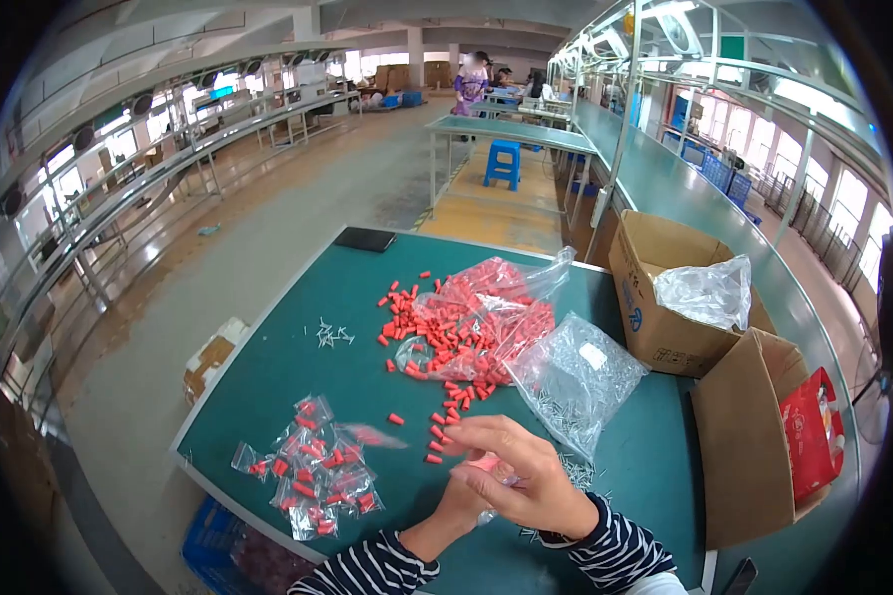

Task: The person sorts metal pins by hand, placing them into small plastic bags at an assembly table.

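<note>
Both my hands meet near the front edge of the green table. My left hand point(459, 506) is closed round a small clear bag, mostly hidden by my other hand. Over it, my right hand point(526, 474) curls with its fingers at the bag's top, near a bit of red. Just beyond lie loose red caps point(451, 392), spilling from a large clear bag of red caps point(496, 307). To the left is a pile of small filled bags point(318, 466), with a blurred bag point(370, 435) beside it. Loose metal screws point(577, 473) lie right of my hands, below a bag of screws point(580, 382).
Two cardboard boxes point(665, 342) point(749, 446) stand at the right, one with a red package point(812, 436). A black flat object point(365, 239) lies at the far edge, a few screws point(334, 335) at the left. A blue crate point(213, 545) is below; a person point(471, 84) stands far off.
</note>
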### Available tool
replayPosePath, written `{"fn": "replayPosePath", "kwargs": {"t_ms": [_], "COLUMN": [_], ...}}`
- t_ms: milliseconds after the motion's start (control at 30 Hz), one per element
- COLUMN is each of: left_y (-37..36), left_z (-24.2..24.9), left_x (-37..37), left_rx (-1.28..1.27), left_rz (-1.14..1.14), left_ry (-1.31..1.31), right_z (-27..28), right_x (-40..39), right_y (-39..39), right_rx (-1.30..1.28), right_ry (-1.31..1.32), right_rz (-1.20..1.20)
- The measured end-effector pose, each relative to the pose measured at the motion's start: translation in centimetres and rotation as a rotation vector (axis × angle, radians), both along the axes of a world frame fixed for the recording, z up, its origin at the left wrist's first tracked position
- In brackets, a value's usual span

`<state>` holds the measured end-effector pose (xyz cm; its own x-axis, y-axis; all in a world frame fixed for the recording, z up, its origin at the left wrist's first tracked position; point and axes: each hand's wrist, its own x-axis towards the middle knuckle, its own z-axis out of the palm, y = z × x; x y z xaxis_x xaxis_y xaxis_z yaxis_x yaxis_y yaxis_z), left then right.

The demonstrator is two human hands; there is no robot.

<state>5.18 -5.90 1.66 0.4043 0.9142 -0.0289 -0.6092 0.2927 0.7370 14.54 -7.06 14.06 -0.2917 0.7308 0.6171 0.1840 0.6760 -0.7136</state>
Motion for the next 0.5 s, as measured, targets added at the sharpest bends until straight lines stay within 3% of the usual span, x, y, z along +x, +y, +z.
{"fn": "replayPosePath", "kwargs": {"t_ms": [67,200,300,500], "left_y": [0.2,0.1,-0.2,-0.9], "left_z": [0.1,-0.6,-0.6,-1.5], "left_x": [-0.4,-0.9,-0.6,0.0], "left_rx": [-0.051,-0.081,-0.083,-0.049], "left_rz": [0.0,0.051,0.021,0.024], "left_ry": [0.064,0.114,0.079,0.125], "right_z": [-0.9,-5.2,-7.6,-9.1], "right_x": [1.2,4.3,5.6,5.9], "right_y": [0.0,-1.0,-1.8,-2.3], "right_rx": [0.061,-0.277,-0.324,-0.281], "right_ry": [-0.072,-0.16,-0.276,-0.259], "right_rz": [-0.07,-0.283,-0.312,-0.316]}}
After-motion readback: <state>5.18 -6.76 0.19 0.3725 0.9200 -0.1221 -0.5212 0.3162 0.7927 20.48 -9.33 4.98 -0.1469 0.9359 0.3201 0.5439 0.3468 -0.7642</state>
